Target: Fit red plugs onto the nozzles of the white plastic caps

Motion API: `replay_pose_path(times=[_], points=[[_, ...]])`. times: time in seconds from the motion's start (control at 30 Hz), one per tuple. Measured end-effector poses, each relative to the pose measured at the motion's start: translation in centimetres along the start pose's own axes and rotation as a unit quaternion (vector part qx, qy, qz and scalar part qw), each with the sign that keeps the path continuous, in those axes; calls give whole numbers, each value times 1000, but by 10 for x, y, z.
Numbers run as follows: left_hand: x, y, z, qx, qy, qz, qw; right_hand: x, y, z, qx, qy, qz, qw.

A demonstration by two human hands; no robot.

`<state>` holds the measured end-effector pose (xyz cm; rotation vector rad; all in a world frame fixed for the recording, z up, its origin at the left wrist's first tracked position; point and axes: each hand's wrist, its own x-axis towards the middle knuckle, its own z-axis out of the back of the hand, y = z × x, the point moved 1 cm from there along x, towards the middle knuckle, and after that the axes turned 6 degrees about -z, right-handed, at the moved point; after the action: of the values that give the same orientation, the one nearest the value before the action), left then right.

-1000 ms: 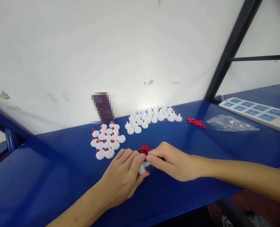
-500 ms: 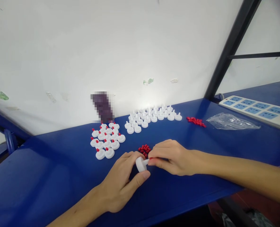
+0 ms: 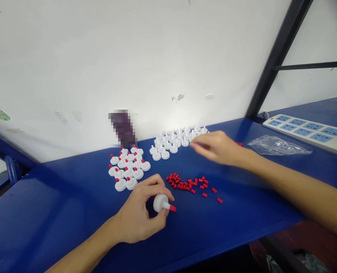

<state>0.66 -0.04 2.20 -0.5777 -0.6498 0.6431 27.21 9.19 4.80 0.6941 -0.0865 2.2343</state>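
Holding 1 white spouted cap point(image 3: 160, 203) at the table's near side, the L hand point(image 3: 138, 216) has its thumb and fingers curved round the base; spout tilts R, w/ a red tip point(image 3: 172, 208) on its end. The cap looks matte, w/ a round, wide base & narrow neck. R hand point(image 3: 218, 147) is by the uncapped white pcs point(image 3: 165, 155), thumb & index tips close tog.; can't tell if they pinch anything. Approx. 17 red-tipped white pcs point(image 3: 131, 183) stand L on the blue table point(image 3: 71, 212); uncapped ones overlap, approx. 2 doz. or more. Loose red tips point(image 3: 204, 195): approx. 30, too bunched for exact no. Plastic bag point(image 3: 278, 145): 1, next to 1 pwr strip point(image 3: 307, 132).
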Motion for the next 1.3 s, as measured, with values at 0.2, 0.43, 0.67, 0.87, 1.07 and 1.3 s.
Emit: replay_pose_path(times=[0.2, 0.43, 0.67, 0.87, 1.07, 1.3], points=[[2, 10, -4, 126, -28, -24, 991, 9, -50, -5, -189, 148, -265, 934], [0, 21, -1, 218, -79, -77, 970, 3, -57, -21, -199, 152, -306, 919], [1, 16, 0, 180, -48, -126, 974, 7, -58, -20, -138, 151, -287, 936], [5, 25, 2, 243, -41, -97, 964, 7, -25, -24, -31, 170, -201, 964], [6, 27, 1, 309, -138, -143, 930, 0, 3, -25, 61, 169, -129, 975], [8, 28, 6, 372, -109, -84, 918, -1, 2, -27, 29, 164, -170, 971]])
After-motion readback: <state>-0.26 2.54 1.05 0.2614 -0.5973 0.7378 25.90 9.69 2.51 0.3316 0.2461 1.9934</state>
